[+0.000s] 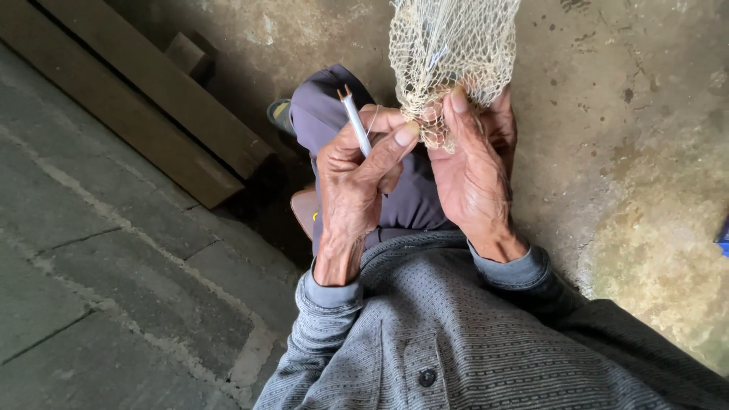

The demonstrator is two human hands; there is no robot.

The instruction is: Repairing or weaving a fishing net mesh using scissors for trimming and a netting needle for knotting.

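From where I watch, I see no label, sign or screen in the head view; the only thing that might be a package is a small blue object (724, 237) cut off by the right edge of the picture, lying on the stained concrete floor (645, 152). So little of it shows that I cannot tell its shape or kind.

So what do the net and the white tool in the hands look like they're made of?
The net looks like thin twisted twine, pale beige and matte, knotted into open meshes. The white tool in the left hand looks like smooth plastic, slightly glossy, though that's uncertain.
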